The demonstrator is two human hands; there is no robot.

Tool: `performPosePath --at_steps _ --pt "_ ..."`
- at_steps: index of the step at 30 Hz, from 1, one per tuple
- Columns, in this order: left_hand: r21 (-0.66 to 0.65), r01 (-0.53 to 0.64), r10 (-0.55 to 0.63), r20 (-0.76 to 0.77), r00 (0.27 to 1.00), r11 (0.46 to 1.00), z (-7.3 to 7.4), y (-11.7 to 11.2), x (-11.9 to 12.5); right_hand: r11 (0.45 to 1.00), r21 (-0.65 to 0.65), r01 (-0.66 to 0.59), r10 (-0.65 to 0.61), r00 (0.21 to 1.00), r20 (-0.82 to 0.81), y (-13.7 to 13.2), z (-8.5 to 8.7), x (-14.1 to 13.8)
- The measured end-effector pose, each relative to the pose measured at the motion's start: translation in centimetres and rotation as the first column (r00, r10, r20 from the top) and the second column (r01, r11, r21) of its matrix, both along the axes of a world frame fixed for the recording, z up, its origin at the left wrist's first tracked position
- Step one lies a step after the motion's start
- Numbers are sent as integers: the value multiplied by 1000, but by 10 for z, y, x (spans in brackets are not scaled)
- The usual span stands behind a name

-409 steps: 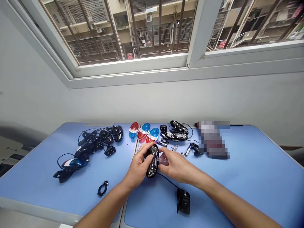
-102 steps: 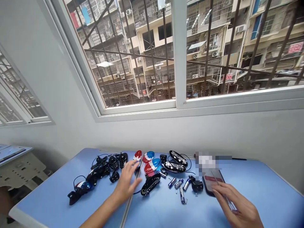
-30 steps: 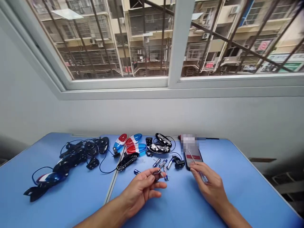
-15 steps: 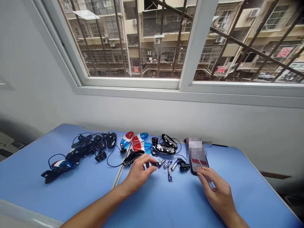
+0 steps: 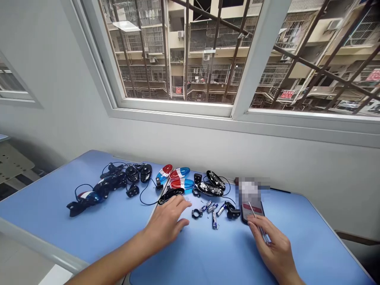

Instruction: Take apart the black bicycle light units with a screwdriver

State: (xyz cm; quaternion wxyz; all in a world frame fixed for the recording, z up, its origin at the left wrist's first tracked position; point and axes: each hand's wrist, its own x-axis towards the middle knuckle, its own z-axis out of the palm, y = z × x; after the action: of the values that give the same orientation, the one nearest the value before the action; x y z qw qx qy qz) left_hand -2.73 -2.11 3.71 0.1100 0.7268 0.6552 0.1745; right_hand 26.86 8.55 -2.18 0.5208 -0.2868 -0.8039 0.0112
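Currently, 2 blue worktops (image 5: 228,257) meet at a seam. On the left worktop, 1 heap of black lamps and cords (image 5: 114,184) runs diagonally up to the back edge; its parts overlap too much to count. Toward the right worktop's back-right corner lies 1 phone (image 5: 259,209), partly pixelated. Left of it are 2 opened black housings (image 5: 210,189), close to the back edge, and a 3rd housing (image 5: 170,195) sits over the seam, partly behind the left hand. Around the back end of the seam lie 3 red-and-blue covers (image 5: 184,172). Apart from the heap, 3 black button boxes (image 5: 233,213) are scattered between seam and phone. There are 4 batteries (image 5: 214,220) in a loose group, 2 black ring clamps (image 5: 193,215) to their left, and a few tiny screws too small to count.

Half a second ago the left hand held 1 of those clamps; now that clamp rests on the right worktop, just beside the batteries, and the hand has drawn back toward the seam.

The left hand (image 5: 170,215) is palm down, fingers apart, thumb out, with nothing visible in its grasp. The right hand (image 5: 274,242) pinches a screwdriver (image 5: 264,236), shaft pointing toward the back edge, over the phone's near end.
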Motion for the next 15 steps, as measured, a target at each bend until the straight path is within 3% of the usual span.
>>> performPosePath --at_steps 3,6,10,15 --pt "-130 -20 8 -94 996 991 0 -24 -10 999 -22 -41 41 999 2 -3 2 -2" --pt "-204 -42 15 -131 991 978 -15 -30 -9 996 -34 -81 81 997 13 -5 2 -5" --pt "-136 -41 18 -167 986 990 -35 -10 -3 997 -23 -75 75 997 14 -3 2 -5" --pt "-99 -43 28 -156 987 994 -41 14 1 999 -19 -36 36 999 23 -1 2 -3"
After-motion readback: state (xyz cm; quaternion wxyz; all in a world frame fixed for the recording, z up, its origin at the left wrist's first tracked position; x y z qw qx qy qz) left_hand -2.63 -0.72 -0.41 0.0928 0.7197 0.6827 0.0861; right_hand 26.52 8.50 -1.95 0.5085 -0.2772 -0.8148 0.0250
